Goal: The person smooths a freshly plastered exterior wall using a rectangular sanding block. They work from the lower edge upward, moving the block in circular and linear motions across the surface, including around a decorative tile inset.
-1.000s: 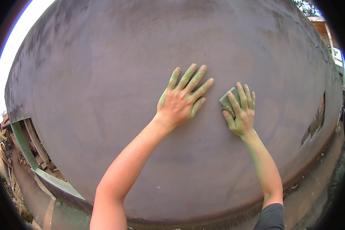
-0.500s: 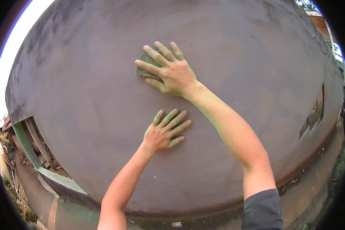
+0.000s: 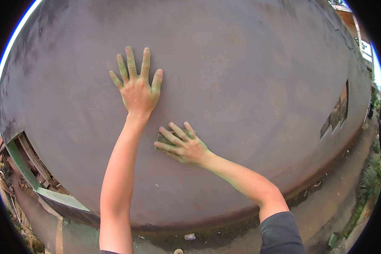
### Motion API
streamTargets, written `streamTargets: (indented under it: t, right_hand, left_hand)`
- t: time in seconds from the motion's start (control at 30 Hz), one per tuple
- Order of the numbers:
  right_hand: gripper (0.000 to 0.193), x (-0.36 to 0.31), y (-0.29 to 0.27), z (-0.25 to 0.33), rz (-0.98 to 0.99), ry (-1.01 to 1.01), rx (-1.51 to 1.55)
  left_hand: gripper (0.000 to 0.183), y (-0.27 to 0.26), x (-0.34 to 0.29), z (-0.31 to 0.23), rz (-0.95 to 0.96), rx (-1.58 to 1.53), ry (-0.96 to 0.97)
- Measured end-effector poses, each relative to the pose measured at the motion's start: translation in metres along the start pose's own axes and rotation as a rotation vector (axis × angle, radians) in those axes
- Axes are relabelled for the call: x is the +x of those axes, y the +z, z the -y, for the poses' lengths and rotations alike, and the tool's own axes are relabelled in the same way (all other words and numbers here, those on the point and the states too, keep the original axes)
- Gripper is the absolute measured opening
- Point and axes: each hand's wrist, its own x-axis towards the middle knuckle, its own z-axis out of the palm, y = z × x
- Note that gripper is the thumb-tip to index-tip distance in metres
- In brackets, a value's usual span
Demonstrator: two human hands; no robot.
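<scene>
A grey plastered wall (image 3: 241, 93) fills most of the view. High on it, left of the middle, my left hand (image 3: 137, 91) lies flat with its fingers spread, holding nothing. Lower and to the right, my right hand (image 3: 188, 146) presses a flat, rectangular grey-green block (image 3: 160, 139) against the plaster. Fingers and palm cover most of that block; only its left part and a bit of its upper edge show. Greenish dust coats the fingers of both hands.
A window opening with a pale green frame (image 3: 67, 200) sits at the lower left, and a smaller opening (image 3: 338, 111) at the right. Wet ground (image 3: 321, 228) runs along the wall's foot, with a small pale piece of litter (image 3: 189, 236) on it. Plants (image 3: 370, 169) grow at far right.
My right hand has come down the wall with the block under it. My left hand has gone up and to the left, still flat, and now sits above the right.
</scene>
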Motion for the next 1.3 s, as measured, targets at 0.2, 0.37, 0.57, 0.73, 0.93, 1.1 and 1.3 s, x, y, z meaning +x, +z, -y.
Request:
streamTargets:
  t: [0.2, 0.37, 0.57, 0.73, 0.93, 1.1, 1.3]
  right_hand:
    - [0.059, -0.049, -0.028, -0.059, 0.0, -0.154, 0.01]
    - [0.06, 0.039, -0.084, -0.229, -0.32, 0.536, -0.217]
    - [0.06, 0.039, -0.052, -0.147, -0.084, 0.447, -0.201]
    - [0.064, -0.032, -0.041, -0.054, 0.027, -0.03, 0.03]
    - [0.061, 0.032, -0.078, -0.214, -0.188, 0.256, -0.152]
    - [0.061, 0.082, -0.068, -0.209, -0.387, 0.519, -0.237]
    - [0.048, -0.027, -0.04, -0.054, -0.027, -0.142, 0.138]
  left_hand:
    - [0.069, -0.025, -0.093, -0.006, 0.296, -0.18, 0.348]
    - [0.069, -0.035, -0.184, -0.014, 0.328, -0.135, 0.618]
    - [0.063, -0.023, -0.212, -0.013, 0.343, -0.096, 0.658]
    - [0.062, -0.027, -0.24, -0.011, 0.204, -0.122, 0.127]
    - [0.071, -0.029, -0.273, -0.022, 0.182, -0.114, -0.063]
    - [0.071, -0.026, -0.28, -0.013, 0.22, -0.103, 0.157]
    - [0.073, -0.037, -0.274, -0.007, 0.275, -0.083, 0.202]
